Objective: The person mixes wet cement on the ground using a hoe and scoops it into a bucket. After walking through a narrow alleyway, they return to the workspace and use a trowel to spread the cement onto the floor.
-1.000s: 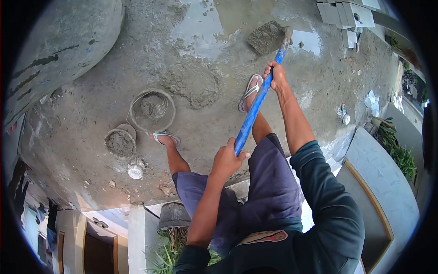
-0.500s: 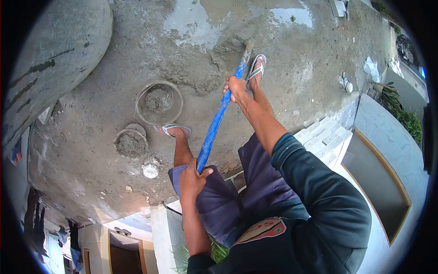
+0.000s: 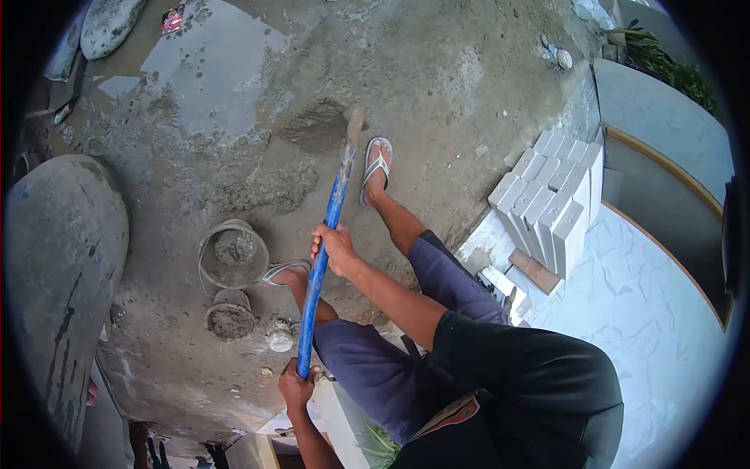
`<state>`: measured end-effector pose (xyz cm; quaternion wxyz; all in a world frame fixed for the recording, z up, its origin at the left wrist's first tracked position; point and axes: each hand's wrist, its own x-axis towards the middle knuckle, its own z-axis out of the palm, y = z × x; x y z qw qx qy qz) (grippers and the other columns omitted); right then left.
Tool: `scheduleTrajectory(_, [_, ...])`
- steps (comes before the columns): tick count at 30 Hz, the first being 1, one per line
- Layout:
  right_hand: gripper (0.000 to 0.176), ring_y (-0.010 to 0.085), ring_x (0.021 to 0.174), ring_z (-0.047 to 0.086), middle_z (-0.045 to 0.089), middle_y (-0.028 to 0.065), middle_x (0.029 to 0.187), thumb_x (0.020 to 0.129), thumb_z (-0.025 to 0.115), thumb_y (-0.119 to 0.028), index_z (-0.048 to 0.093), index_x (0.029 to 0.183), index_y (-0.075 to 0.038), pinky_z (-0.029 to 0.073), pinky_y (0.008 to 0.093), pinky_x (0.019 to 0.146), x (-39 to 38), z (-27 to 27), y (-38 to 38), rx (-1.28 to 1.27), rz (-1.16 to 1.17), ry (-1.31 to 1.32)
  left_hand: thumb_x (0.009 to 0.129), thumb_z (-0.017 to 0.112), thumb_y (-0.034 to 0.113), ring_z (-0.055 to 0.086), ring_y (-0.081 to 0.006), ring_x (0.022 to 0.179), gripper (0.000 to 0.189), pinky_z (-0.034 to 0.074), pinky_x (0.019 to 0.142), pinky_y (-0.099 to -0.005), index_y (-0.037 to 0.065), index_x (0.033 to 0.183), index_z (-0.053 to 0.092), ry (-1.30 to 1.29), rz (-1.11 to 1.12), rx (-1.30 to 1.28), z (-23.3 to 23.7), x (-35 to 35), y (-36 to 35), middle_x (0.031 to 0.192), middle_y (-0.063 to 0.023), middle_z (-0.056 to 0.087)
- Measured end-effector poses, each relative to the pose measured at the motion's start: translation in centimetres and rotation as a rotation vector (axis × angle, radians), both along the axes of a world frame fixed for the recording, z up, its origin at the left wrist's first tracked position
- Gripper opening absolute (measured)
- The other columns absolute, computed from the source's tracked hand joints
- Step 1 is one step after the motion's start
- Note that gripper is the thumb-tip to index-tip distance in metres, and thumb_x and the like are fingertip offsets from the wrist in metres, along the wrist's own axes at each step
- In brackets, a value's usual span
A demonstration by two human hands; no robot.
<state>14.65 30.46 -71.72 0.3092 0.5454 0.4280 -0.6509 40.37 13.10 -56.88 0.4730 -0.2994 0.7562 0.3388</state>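
A long-handled hoe (image 3: 332,205) with a blue handle runs up the middle of the view, and both of my hands are closed around it. My left hand (image 3: 297,383) grips the lower end of the handle, beside my knee. Higher up, near the middle of the handle, my right hand (image 3: 336,246) is wrapped round it. The mud-coated blade (image 3: 314,123) at the far end rests in wet grey mortar (image 3: 269,180) on the ground. A larger bucket (image 3: 234,254) with some mortar inside stands left of my sandalled foot, and a smaller bucket (image 3: 230,316) holds more.
A big rounded grey container (image 3: 66,273) takes up the left side. Pale rectangular blocks (image 3: 547,195) are stacked at the right on a white tiled ledge (image 3: 625,289). A puddle (image 3: 207,70) lies at the top, and a white container (image 3: 279,336) sits beside the small bucket.
The view has swung to the right, showing more of the blocks and ledge. My hands still hold the hoe, whose handle now stands more upright in view.
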Motion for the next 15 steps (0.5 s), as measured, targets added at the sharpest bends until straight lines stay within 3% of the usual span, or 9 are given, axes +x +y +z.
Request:
scheduleTrajectory(3, [0.010, 0.0141, 0.047, 0.048, 0.047, 0.0022, 0.061, 0.084, 0.056, -0.009, 0.047, 0.082, -0.008, 0.045, 0.0327, 0.043, -9.2, -1.8, 8.9, 0.122, -0.034, 0.044, 0.070, 0.082, 0.042, 0.063, -0.0384, 0.069, 0.049, 0.047, 0.064, -0.0454, 0.005, 0.094, 0.060, 0.074, 0.006, 0.263, -4.1, -8.9, 7.6, 0.072, -0.0167, 0.063])
scheduleTrajectory(4, [0.008, 0.0134, 0.045, 0.047, 0.047, 0.0015, 0.059, 0.085, 0.055, -0.009, 0.048, 0.082, -0.009, 0.043, 0.0325, 0.041, -12.7, -1.9, 11.6, 0.278, -0.001, 0.138, 0.071, 0.081, 0.043, 0.063, -0.0383, 0.069, 0.052, 0.048, 0.065, -0.0450, 0.004, 0.099, 0.061, 0.072, 0.016, 0.370, -5.5, -12.7, 10.4, 0.072, -0.0172, 0.063])
scheduleTrajectory(6, [0.009, 0.0125, 0.043, 0.046, 0.046, 0.0017, 0.056, 0.086, 0.054, -0.011, 0.050, 0.079, -0.006, 0.041, 0.0317, 0.039, -18.6, -4.9, 19.4, 0.337, -0.014, 0.219, 0.072, 0.081, 0.041, 0.063, -0.0342, 0.067, 0.059, 0.048, 0.067, -0.0428, 0.000, 0.109, 0.061, -0.028, -0.002, 0.493, -7.9, -20.7, 16.2, 0.073, -0.0186, 0.063])
scheduleTrajectory(8, [0.011, 0.0128, 0.044, 0.044, 0.045, 0.0026, 0.056, 0.087, 0.055, -0.011, 0.050, 0.079, -0.005, 0.040, 0.0314, 0.039, -24.4, -6.8, 26.4, 0.396, -0.027, 0.238, 0.073, 0.082, 0.035, 0.056, -0.0255, 0.063, 0.049, 0.047, 0.065, -0.0385, -0.002, 0.096, 0.059, 0.073, 0.091, 0.633, -9.3, -27.5, 21.2, 0.071, -0.0123, 0.059])
scheduleTrajectory(11, [0.010, 0.0124, 0.045, 0.040, 0.043, 0.0013, 0.057, 0.086, 0.053, -0.009, 0.048, 0.078, -0.007, 0.039, 0.0305, 0.041, -30.3, -8.1, 34.3, 0.494, 0.042, 0.234, 0.074, 0.080, 0.032, 0.059, -0.0281, 0.065, 0.047, 0.046, 0.066, -0.0388, -0.005, 0.094, 0.058, 0.140, 0.185, 0.786, -13.2, -32.0, 27.6, 0.071, -0.0133, 0.060])
scheduleTrajectory(13, [0.012, 0.0120, 0.043, 0.039, 0.041, 0.0005, 0.056, 0.088, 0.048, -0.010, 0.047, 0.077, -0.007, 0.040, 0.0304, 0.041, -32.1, -8.9, 37.7, 0.451, 0.068, 0.212, 0.075, 0.080, 0.031, 0.060, -0.0292, 0.066, 0.046, 0.047, 0.067, -0.0392, -0.006, 0.093, 0.059, 0.065, 0.231, 0.839, -12.6, -35.4, 29.0, 0.072, -0.0141, 0.061])
scheduleTrajectory(15, [0.014, 0.0114, 0.043, 0.038, 0.040, -0.0005, 0.055, 0.089, 0.047, -0.010, 0.045, 0.076, -0.009, 0.041, 0.0302, 0.041, -30.5, -9.2, 40.3, 0.395, 0.043, 0.142, 0.074, 0.080, 0.027, 0.063, -0.0300, 0.068, 0.042, 0.046, 0.066, -0.0392, -0.005, 0.090, 0.059, 0.122, 0.096, 0.685, -10.2, -36.3, 28.6, 0.073, -0.0167, 0.062])
